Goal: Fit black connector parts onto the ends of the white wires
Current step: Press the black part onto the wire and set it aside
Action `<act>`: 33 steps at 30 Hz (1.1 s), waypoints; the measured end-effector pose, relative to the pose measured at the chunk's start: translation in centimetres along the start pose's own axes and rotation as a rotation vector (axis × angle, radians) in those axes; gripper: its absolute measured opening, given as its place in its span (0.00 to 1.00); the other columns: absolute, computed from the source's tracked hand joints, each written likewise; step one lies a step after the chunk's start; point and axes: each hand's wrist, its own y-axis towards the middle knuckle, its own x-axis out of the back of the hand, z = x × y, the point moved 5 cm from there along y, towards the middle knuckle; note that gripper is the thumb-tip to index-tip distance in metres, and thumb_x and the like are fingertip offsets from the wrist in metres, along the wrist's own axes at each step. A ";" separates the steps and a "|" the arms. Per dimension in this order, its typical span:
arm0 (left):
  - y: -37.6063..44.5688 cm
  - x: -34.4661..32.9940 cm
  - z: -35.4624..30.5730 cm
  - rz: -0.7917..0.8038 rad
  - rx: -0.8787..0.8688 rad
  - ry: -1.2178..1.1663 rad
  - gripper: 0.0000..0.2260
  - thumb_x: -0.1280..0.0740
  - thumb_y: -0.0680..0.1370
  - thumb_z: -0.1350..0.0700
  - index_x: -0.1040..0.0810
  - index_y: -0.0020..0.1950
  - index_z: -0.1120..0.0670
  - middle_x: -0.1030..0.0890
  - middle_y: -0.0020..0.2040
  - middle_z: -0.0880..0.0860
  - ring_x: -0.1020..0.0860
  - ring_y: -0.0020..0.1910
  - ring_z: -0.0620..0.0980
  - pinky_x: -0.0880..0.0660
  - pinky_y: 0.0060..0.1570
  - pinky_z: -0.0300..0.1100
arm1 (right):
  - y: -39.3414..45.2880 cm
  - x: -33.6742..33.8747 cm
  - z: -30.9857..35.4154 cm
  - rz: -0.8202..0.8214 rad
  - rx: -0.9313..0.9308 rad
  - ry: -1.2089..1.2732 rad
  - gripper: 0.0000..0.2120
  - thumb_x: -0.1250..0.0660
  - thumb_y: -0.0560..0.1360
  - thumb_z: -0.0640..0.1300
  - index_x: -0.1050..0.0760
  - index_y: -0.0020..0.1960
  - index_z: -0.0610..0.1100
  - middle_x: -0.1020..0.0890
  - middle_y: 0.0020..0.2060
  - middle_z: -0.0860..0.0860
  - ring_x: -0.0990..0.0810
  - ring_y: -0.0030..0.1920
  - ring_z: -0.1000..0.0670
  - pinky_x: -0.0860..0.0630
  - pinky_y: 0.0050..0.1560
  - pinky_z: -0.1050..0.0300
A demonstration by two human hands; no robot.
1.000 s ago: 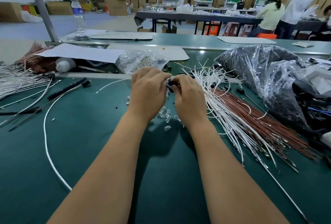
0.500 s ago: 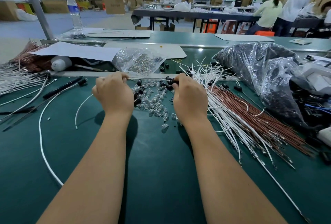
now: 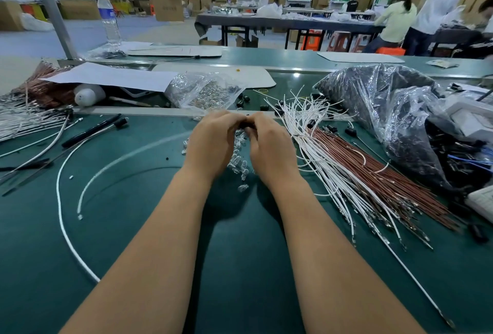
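My left hand [image 3: 213,141] and my right hand [image 3: 269,147] meet fingertip to fingertip over the middle of the green table [image 3: 240,253]. A small black connector [image 3: 246,124] shows between the fingertips, pinched by my right hand. My left hand holds the end of a white wire [image 3: 106,168], which curves away to the left and down onto the table. How the wire end sits in the connector is hidden by my fingers. A bundle of white wires [image 3: 320,155] lies just right of my right hand. Loose black connectors [image 3: 349,131] lie beyond it.
Clear bulbs [image 3: 237,165] are scattered under my hands. Brown wires [image 3: 378,173] lie next to the white bundle. A plastic bag of black parts [image 3: 386,109] stands at right, a bag of bulbs [image 3: 205,91] behind. A long white wire [image 3: 61,200] loops at left.
My left hand, which had slid out to the left along the wire half a second ago, has come back against my right hand. The wire's loose end has swung lower on the table.
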 end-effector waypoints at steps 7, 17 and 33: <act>0.0 -0.1 1.9 -0.009 0.149 0.012 0.09 0.36 0.77 0.66 0.17 0.51 0.60 0.16 0.45 0.57 0.22 0.48 0.57 0.29 0.48 0.44 | 0.0 -0.1 0.0 -0.012 0.013 -0.093 0.07 0.39 0.80 0.41 0.24 0.54 0.42 0.18 0.46 0.47 0.23 0.47 0.46 0.37 0.49 0.57; -0.3 0.4 2.4 -0.013 0.179 0.007 0.08 0.36 0.77 0.65 0.18 0.51 0.61 0.17 0.46 0.57 0.21 0.47 0.55 0.25 0.49 0.46 | 0.1 0.0 -0.8 -0.019 -0.054 0.092 0.07 0.38 0.79 0.39 0.23 0.55 0.41 0.18 0.46 0.45 0.22 0.46 0.45 0.27 0.48 0.51; -0.5 0.1 2.5 -0.016 0.507 -0.669 0.03 0.29 0.75 0.64 0.18 0.46 0.57 0.17 0.37 0.50 0.20 0.35 0.37 0.27 0.38 0.27 | -0.2 0.9 -1.1 -0.213 -0.108 0.343 0.02 0.33 0.77 0.37 0.24 0.48 0.42 0.18 0.40 0.51 0.20 0.41 0.52 0.24 0.44 0.56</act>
